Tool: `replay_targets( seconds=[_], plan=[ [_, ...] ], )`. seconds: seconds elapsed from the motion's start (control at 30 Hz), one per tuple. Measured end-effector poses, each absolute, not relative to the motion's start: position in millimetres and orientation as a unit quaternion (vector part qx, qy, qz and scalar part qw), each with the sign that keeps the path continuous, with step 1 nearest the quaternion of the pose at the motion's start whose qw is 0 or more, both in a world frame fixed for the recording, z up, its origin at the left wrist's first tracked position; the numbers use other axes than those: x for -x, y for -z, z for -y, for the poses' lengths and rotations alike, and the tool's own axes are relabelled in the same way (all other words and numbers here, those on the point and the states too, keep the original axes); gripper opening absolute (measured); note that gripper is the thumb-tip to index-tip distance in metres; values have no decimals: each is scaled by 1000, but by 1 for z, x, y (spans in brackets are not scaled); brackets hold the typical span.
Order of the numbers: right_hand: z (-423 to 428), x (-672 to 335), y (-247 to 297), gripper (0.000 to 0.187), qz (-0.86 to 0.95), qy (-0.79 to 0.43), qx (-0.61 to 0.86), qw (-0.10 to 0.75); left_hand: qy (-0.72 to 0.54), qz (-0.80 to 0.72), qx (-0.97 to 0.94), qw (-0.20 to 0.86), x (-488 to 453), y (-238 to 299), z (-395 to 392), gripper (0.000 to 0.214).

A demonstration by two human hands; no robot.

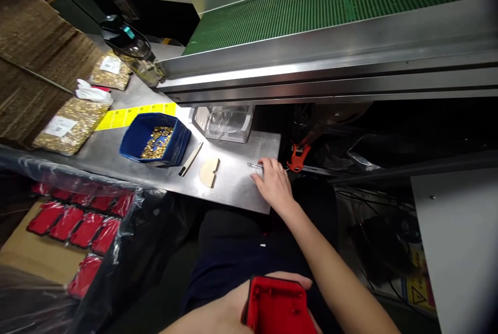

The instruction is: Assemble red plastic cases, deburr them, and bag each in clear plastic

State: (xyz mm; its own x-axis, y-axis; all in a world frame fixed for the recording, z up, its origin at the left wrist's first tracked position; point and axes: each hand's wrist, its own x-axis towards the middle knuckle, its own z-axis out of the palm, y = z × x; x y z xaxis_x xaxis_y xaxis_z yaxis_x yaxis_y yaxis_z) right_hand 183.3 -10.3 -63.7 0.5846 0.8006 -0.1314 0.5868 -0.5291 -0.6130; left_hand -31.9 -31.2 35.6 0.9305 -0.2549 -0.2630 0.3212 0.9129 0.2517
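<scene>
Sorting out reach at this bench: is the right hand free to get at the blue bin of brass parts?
Probably yes. The right hand rests empty-looking on the metal table by the tweezers; only a flat beige piece lies before the blue bin.

A factory assembly line: green conveyor belt (330, 7) above a steel workbench (241, 168)

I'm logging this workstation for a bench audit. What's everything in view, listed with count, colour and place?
red casing: 1, red, in left hand, bottom centre
tweezers: 1, metal, at right fingertips
blue bin: 1, blue, holds small gold parts, on metal bench
gold parts bags: 2, gold, left bench
red casings: several, red, lower left in plastic
conveyor belt: 1, green, top
left hand: holds red casing
right hand: on bench edge, touching tweezers
</scene>
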Motion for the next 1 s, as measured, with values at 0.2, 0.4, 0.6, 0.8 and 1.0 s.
replay_targets(
  seconds=[0.2,0.4,0.6,0.8,1.0],
  plan=[
    [-4,-182,71,20,436,-215,840,242,70,-209,-114,969,48,-38,32,105],
    [50,-167,63,18,437,-285,819,241,82,-209,-89,970,44,-35,26,98],
    [123,-171,-7,26,296,-392,745,452,118,-214,-122,962,38,-34,22,95],
    [159,-142,-83,25,445,-368,725,376,168,-185,-150,957,18,-48,14,67],
    [162,-122,-76,16,535,-245,731,345,172,-182,-166,954,10,-51,18,62]
  ],
)
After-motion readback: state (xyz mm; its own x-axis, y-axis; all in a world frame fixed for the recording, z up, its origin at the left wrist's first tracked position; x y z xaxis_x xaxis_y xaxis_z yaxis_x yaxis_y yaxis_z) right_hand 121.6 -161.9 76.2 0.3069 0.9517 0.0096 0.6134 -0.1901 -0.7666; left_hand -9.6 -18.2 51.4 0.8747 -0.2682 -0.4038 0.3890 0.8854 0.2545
